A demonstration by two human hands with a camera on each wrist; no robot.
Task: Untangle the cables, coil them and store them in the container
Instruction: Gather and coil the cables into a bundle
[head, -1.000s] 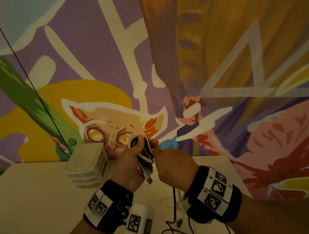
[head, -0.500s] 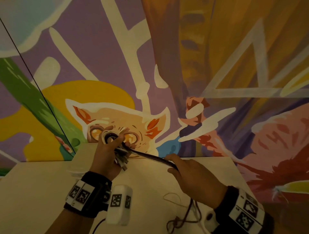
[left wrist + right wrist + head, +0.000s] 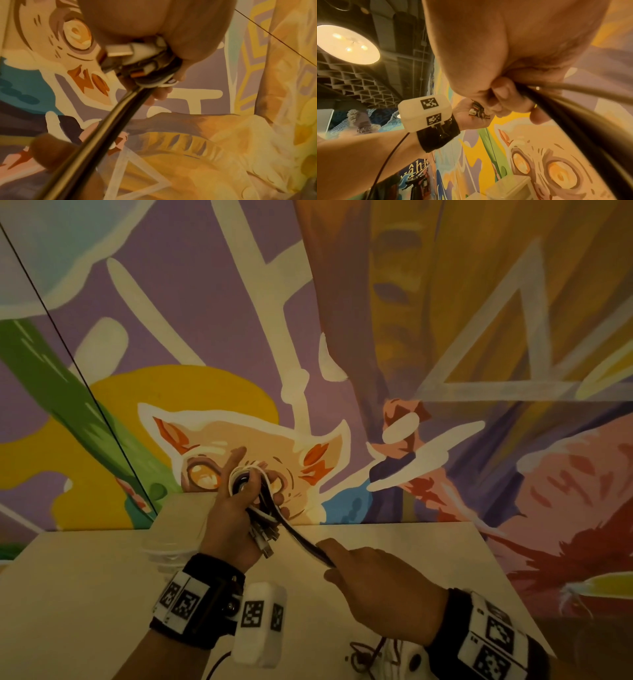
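Work above the pale table (image 3: pixel 85 594), painted wall (image 3: pixel 445 337) hard against its far edge. Probably room enough for wide winding sweeps over the bare stretch to the left; less to the right, where the table's edge runs near the right wrist. Mind the translucent container (image 3: pixel 171 542) at the back, just behind the left grip (image 3: pixel 233 518), lid apparently on, so likely to need opening before anything goes in. Left grip raised and curled round the coil (image 3: pixel 245 474) of white and dark loops, forefinger straight above it. Right grip (image 3: pixel 380 587) lower and nearer, closed round the black cable (image 3: pixel 301 537), drawn taut from the coil. Feed that cable up in even turns, easing tension before each wrap so as not to drag loops out of the left grip. Pin the connectors (image 3: pixel 265 542) dangling below the coil under the thumb to stop them snagging. Watch the loose tangle (image 3: pixel 370 652) on the table near the right wrist: likely to lift or knot under a hard pull.
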